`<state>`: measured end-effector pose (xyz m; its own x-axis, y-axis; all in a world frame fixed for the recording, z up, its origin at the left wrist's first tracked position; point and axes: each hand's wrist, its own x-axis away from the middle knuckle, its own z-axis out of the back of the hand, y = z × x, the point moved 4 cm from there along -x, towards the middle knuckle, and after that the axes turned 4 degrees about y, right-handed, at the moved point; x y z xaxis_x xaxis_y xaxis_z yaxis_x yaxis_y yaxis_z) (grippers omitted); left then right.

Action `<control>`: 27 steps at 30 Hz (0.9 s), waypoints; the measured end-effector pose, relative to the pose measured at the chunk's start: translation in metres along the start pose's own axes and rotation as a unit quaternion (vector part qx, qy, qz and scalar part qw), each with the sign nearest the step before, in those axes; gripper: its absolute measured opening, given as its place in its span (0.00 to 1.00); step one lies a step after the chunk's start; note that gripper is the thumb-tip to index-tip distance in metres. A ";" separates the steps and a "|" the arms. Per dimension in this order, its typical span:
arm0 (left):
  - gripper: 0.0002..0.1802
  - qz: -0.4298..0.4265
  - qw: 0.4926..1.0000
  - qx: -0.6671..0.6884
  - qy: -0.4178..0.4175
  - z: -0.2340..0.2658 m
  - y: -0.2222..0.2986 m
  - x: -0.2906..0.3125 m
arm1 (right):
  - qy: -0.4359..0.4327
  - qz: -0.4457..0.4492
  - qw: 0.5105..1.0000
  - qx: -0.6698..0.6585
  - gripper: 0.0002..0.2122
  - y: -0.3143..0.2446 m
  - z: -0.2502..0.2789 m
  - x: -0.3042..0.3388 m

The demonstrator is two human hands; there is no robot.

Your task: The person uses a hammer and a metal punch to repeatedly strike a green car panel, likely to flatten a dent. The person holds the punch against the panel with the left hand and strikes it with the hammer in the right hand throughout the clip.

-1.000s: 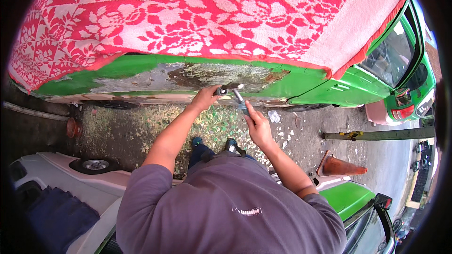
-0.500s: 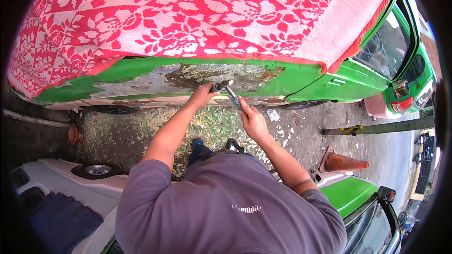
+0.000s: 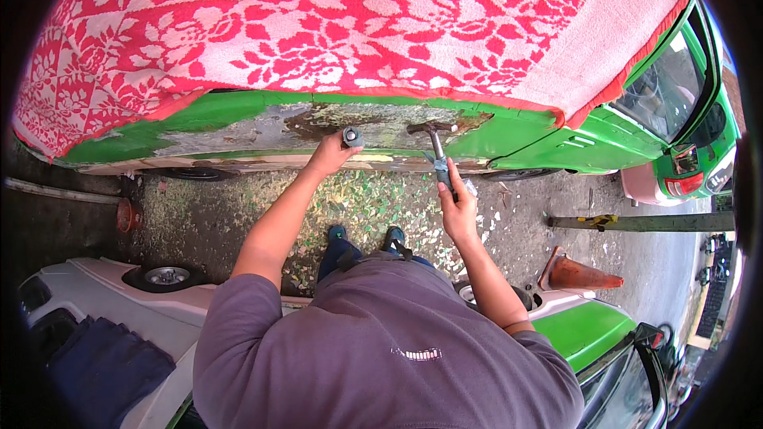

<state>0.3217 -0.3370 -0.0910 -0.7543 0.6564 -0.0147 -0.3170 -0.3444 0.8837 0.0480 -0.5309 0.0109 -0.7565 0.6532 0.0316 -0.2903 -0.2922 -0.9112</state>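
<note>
A red-and-white floral blanket lies on the green car body; right of it, an orange traffic cone lies on the littered ground.

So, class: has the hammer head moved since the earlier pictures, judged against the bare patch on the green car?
Yes. The hammer in the right hand has swung up: its head now meets the bare patch, where before it hung below it.

left hand holding dolly on green car, right hand gripping hammer, head on stripped panel, red cloth above
</note>
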 end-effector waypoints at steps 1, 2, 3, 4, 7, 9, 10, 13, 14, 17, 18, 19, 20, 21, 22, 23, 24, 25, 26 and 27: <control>0.19 0.000 1.000 -0.006 0.006 0.000 0.002 0.002 | -0.007 -0.013 1.000 0.006 0.26 0.002 0.000 0.001; 0.17 -0.001 1.000 -0.006 0.011 -0.001 0.005 0.006 | 0.004 0.017 1.000 0.001 0.26 0.003 -0.001 0.002; 0.15 -0.003 1.000 -0.006 0.015 -0.001 0.014 0.010 | 0.005 0.023 1.000 0.010 0.26 0.004 0.000 0.004; 0.14 -0.005 1.000 -0.006 0.018 -0.002 0.019 0.014 | 0.005 0.028 0.999 0.020 0.26 0.004 0.001 0.005; 0.17 -0.074 0.992 0.091 0.053 -0.007 0.006 0.025 | -0.006 0.021 0.999 0.028 0.26 0.003 0.001 0.010; 0.18 -0.050 0.995 0.074 0.048 -0.005 -0.001 0.029 | -0.012 0.013 1.000 0.026 0.26 0.004 0.002 0.013; 0.18 -0.037 0.995 0.074 0.051 -0.005 0.000 0.032 | -0.012 0.012 1.000 0.024 0.26 0.005 0.002 0.014; 0.18 0.001 0.995 0.072 0.076 -0.002 0.001 0.039 | -0.029 -0.012 0.999 0.020 0.26 0.004 0.003 0.016; 0.18 0.012 0.992 0.077 0.096 -0.003 0.000 0.041 | -0.036 -0.024 0.999 0.019 0.26 0.003 0.003 0.017; 0.16 0.038 0.972 0.156 0.169 -0.007 -0.010 0.045 | -0.040 -0.016 0.999 0.020 0.26 0.001 0.002 0.018; 0.15 0.045 0.961 0.193 0.194 -0.009 -0.011 0.045 | -0.038 -0.008 0.999 0.020 0.26 0.001 0.002 0.019; 0.14 0.052 0.956 0.205 0.204 -0.013 -0.012 0.044 | -0.035 -0.001 0.999 0.019 0.26 0.002 0.001 0.019; 0.13 0.059 0.951 0.216 0.214 -0.016 -0.012 0.043 | -0.032 0.007 0.999 0.019 0.26 0.002 0.001 0.020; 0.12 0.066 0.945 0.227 0.225 -0.018 -0.015 0.041 | -0.043 -0.016 0.999 0.021 0.26 0.001 0.001 0.020; 0.11 0.070 0.947 0.207 0.234 -0.021 -0.019 0.040 | -0.055 -0.040 0.997 0.023 0.25 -0.002 0.001 0.020; 0.11 0.074 0.946 0.208 0.237 -0.023 -0.023 0.040 | -0.067 -0.063 0.995 0.026 0.25 -0.003 0.001 0.021; 0.11 0.078 0.945 0.211 0.239 -0.027 -0.024 0.039 | -0.068 -0.063 0.995 0.021 0.25 -0.003 0.001 0.021; 0.11 0.081 0.943 0.213 0.241 -0.030 -0.025 0.039 | -0.069 -0.063 0.995 0.017 0.25 -0.003 0.002 0.022; 0.11 0.069 0.942 0.221 0.243 -0.032 -0.026 0.040 | -0.070 -0.063 0.995 0.013 0.25 -0.003 0.002 0.022; 0.11 0.057 0.941 0.228 0.244 -0.034 -0.027 0.043 | -0.065 -0.049 0.997 0.010 0.25 -0.002 0.002 0.022</control>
<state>0.2784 -0.3226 -0.1314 -0.9780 0.2075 -0.0225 -0.0223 0.0035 0.9997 0.0303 -0.5173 0.0144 -0.7930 0.5841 0.1731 -0.3768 -0.2470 -0.8927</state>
